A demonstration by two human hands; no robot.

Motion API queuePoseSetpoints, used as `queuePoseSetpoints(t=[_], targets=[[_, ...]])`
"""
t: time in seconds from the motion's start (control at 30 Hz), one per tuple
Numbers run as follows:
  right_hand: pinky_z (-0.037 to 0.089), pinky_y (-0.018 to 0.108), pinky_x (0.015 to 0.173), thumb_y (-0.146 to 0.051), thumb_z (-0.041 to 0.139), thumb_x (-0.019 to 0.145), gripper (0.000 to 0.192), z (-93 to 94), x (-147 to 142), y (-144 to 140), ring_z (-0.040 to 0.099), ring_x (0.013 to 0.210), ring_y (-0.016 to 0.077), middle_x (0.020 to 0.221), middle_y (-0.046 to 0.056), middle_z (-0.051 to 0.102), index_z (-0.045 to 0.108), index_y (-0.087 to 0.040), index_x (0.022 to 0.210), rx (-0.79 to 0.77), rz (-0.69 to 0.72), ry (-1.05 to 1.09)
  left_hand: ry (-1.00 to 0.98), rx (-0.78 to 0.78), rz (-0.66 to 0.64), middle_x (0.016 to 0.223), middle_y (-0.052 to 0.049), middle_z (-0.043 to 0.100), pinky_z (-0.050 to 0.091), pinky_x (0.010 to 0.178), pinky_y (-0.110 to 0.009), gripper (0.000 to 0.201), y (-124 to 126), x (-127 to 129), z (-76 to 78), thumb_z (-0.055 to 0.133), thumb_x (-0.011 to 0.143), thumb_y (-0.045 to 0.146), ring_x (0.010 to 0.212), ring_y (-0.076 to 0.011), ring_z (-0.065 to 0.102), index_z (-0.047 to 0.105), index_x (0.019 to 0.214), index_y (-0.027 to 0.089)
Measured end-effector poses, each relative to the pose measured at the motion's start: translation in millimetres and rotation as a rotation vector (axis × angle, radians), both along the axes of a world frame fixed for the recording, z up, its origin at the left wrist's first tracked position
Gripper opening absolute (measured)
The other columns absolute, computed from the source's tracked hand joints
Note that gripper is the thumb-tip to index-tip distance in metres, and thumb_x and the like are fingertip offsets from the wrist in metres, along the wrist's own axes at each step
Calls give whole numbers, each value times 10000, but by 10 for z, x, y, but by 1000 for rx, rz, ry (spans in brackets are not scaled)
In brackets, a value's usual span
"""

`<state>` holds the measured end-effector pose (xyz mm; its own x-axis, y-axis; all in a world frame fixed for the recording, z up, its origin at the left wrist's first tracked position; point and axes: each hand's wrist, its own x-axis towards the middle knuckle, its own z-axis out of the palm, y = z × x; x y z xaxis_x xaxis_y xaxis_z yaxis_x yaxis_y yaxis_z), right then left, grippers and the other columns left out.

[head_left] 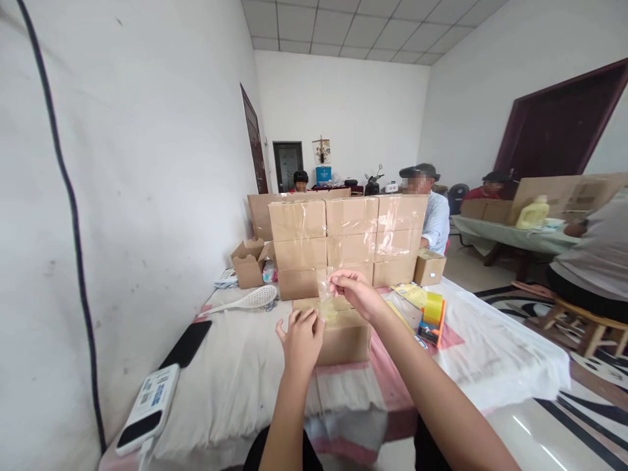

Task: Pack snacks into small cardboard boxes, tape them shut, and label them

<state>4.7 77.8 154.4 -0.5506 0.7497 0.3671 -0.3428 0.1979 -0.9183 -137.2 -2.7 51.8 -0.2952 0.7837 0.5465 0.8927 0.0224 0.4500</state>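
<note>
walls: white around me (147,163)
ceiling: tiled panels (353,26)
doors: dark maroon (564,124)
floor: glossy, striped rug (579,418)

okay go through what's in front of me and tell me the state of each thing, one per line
cardboard box: lying on the table, top flaps shut
clear tape strip: stretched up from the box top
right hand: pinching the tape's upper end
left hand: fingers on the box's left top edge
stacked boxes: taped shut, three rows high
small box: flaps open
black phone: screen dark, lying flat
yellow bottle: upright, capped
</note>
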Motion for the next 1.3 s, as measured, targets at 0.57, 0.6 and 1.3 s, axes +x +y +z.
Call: queuePoseSetpoints(t=[0.57, 0.6, 1.3], targets=[[379, 200, 507, -151, 525, 721, 208, -516, -20, 351, 490, 475, 114, 528, -39, 635, 595, -177, 915, 66, -123, -520, -26, -46, 60, 1435, -57, 607, 282, 1104, -606, 352, 1, 5, -109, 413, 1005, 286, 1368, -295, 472, 713, 1185, 324], [364, 196, 496, -138, 523, 716, 215, -521, -11, 356, 486, 473, 113, 530, -39, 637, 599, -176, 914, 82, -120, -555, -42, -47, 60, 1436, -58, 607, 277, 1104, -610, 354, 4, 9, -105, 407, 1008, 295, 1372, -295, 468, 713, 1186, 321], [453, 302, 764, -204, 617, 815, 125, -436, -129, 151, 698, 944, 267, 982, 138, 765, 730, -175, 860, 442, -516, -1127, -236, 17, 141, 1401, -33, 634, 266, 1130, -625, 255, -17, 143, -53, 659, 864, 419, 1389, -345, 447, 746, 1087, 333]])
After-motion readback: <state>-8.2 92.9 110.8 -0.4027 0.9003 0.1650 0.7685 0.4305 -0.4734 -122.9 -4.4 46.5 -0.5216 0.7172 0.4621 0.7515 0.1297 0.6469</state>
